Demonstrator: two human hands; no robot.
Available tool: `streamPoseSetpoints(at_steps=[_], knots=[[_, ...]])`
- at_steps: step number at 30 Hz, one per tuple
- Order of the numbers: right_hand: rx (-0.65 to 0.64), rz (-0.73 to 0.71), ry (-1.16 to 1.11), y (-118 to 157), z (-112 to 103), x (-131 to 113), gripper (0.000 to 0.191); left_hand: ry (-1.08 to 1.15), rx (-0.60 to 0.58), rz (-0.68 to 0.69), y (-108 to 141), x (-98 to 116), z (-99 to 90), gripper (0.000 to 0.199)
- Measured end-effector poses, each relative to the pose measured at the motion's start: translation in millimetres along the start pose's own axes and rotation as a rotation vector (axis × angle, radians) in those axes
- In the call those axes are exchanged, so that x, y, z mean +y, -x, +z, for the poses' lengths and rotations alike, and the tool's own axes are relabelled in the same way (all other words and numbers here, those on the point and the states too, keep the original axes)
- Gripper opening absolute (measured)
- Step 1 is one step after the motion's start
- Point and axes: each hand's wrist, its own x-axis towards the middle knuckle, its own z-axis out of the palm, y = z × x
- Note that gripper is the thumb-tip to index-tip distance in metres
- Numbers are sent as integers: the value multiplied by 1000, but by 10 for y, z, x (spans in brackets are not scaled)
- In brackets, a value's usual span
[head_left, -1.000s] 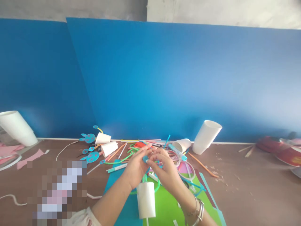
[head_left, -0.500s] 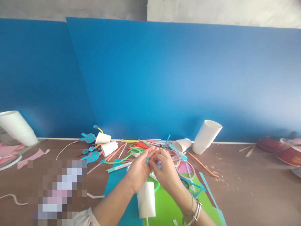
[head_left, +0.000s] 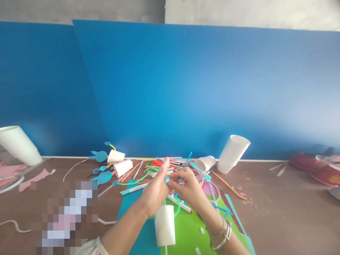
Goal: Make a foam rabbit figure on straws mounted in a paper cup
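Observation:
A small blue paper disc with a white patch on it is between my two hands, above the craft pile. My right hand pinches at the disc with thumb and fingertips. My left hand is held upright beside it, fingers stretched out, its palm side against the disc; some of its fingers are hidden. Below the hands a white paper cup stands upside down, with a green bent straw at its side and a pale straw at its lower end. A white marker with a red end lies behind the cup.
Green card and blue card lie on the brown table. Straws and pens are heaped behind. Cups with blue rabbit cutouts lie left. A tall white cup stands right, red bowls beyond.
My left fingers have straightened upward and my right hand has shifted slightly right, so more of the disc shows. The marker and a white scrap are now more visible.

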Motion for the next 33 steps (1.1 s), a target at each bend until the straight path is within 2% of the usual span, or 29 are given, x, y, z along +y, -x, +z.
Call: streamPoseSetpoints(at_steps=[5, 10, 12, 16, 19, 21, 25, 28, 33], knots=[[39, 34, -105, 5, -11, -29, 11, -146, 28, 23, -32, -3, -82, 50], [80, 41, -153, -9, -62, -70, 20, -781, 150, 190, -90, 32, -200, 24], [59, 58, -160, -16, -82, -93, 23, -891, 152, 217, -100, 52, -218, 25], [-81, 157, -248, -20, -130, -152, 25, -936, 139, 270, -103, 67, -218, 25], [-186, 172, -281, -9, -160, -181, 23, -945, 155, 319, -98, 58, -215, 25], [-183, 133, -251, -1, -163, -178, 24, -956, 158, 346, -95, 46, -215, 24], [-92, 29, -192, -3, -137, -139, 27, -935, 139, 327, -97, 4, -212, 27], [-20, 48, -258, -20, -128, -109, 24, -893, 102, 285, -98, -9, -200, 25], [-57, 86, -255, -32, -169, -115, 25, -894, 137, 311, -94, 43, -191, 20]])
